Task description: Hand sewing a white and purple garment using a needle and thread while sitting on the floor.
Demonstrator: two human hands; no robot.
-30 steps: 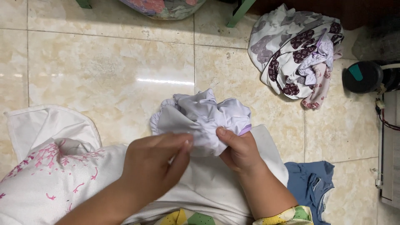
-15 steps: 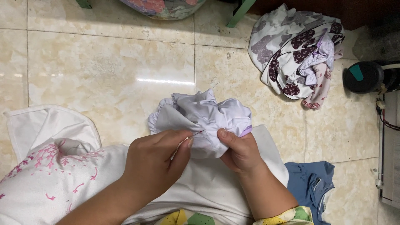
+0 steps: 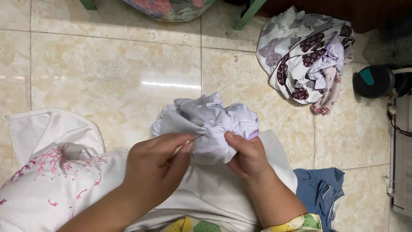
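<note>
While the left hand [image 3: 156, 172] pinches a needle [image 3: 198, 137], the right hand [image 3: 246, 155] clamps the soft, light, bunched lavender cloth [image 3: 210, 122] near its seam.

Home floor used as a sewing spot: glossy beige marble-look floor tiles [image 3: 116, 68] with grey grout. Right of the tile sheen lies a crumpled heap of white cloth with maroon heart prints [image 3: 302, 56]; green metal furniture legs [image 3: 249, 13] stand above it; white fabric with pink floral embroidery [image 3: 51, 180] lies below-left; folded blue denim garment [image 3: 319, 191] lies below-right.
</note>
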